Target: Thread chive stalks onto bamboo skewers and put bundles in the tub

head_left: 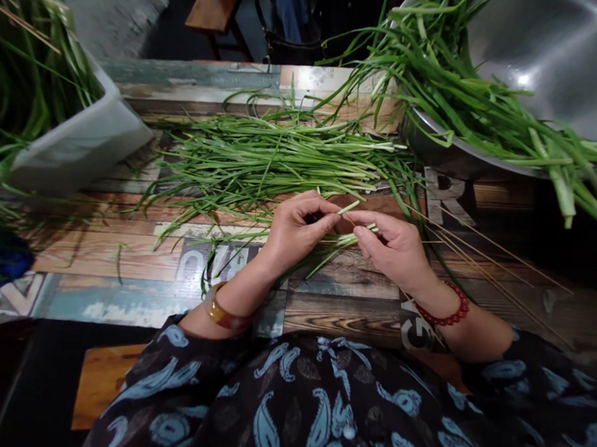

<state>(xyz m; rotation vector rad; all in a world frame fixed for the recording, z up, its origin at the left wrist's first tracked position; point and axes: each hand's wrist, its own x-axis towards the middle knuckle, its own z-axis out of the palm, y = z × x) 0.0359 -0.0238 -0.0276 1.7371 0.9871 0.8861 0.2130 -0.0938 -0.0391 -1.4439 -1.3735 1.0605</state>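
Observation:
Above the table, my left hand [299, 230] pinches a garlic chive stalk [349, 207] between thumb and fingertips, its pale end pointing right. My right hand [394, 245] meets it fingertip to fingertip, closed on a thin bamboo skewer [349, 218] whose tip shows beside the stalk. More pale chive ends [366, 232] lie under the right fingertips; whether they are threaded on the skewer is hard to see. Just beyond both hands, a wide pile of green chives [275, 158] lies sideways, pale ends to the right.
Several loose skewers [507, 290] lie at right on the patchwork wood table [343, 308]. A large metal bowl [544, 50] at back right has chives [441, 76] hanging over its rim. A white bin [98, 137] full of greens stands at left. Behind the table is a wooden stool [212, 9].

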